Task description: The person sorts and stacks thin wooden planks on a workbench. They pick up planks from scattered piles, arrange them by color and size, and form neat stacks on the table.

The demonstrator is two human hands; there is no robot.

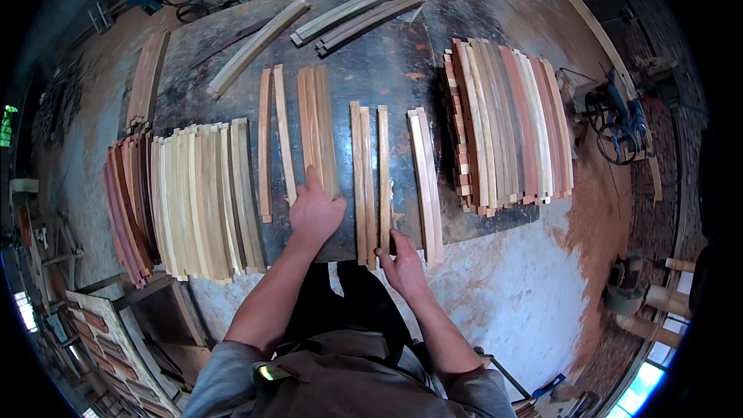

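Observation:
Over the near end of a group of brown wooden strips (pixel 315 120) is my left hand (pixel 316 213). Its index finger stretches along the top, the thumb sits at the right edge, and the other fingers are curled and partly hidden. My right hand (pixel 404 263) pinches the near end of a single narrow light-brown strip (pixel 384 162) between thumb and fingers. Just left of that strip lies a pair of brown strips (pixel 361 178). A pale pair (pixel 425 186) lies to its right. Two thin strips (pixel 266 147) lie apart, left of my left hand.
All this lies on a dark, worn tabletop (pixel 387 77). A tall stack of mixed-colour strips (pixel 507 124) stands at right. Pale strips (pixel 197 201) and reddish-dark strips (pixel 128 209) are lined up at left. Several loose pieces (pixel 348 15) lie at the back. A blue wheeled machine (pixel 619 124) stands beyond the right side.

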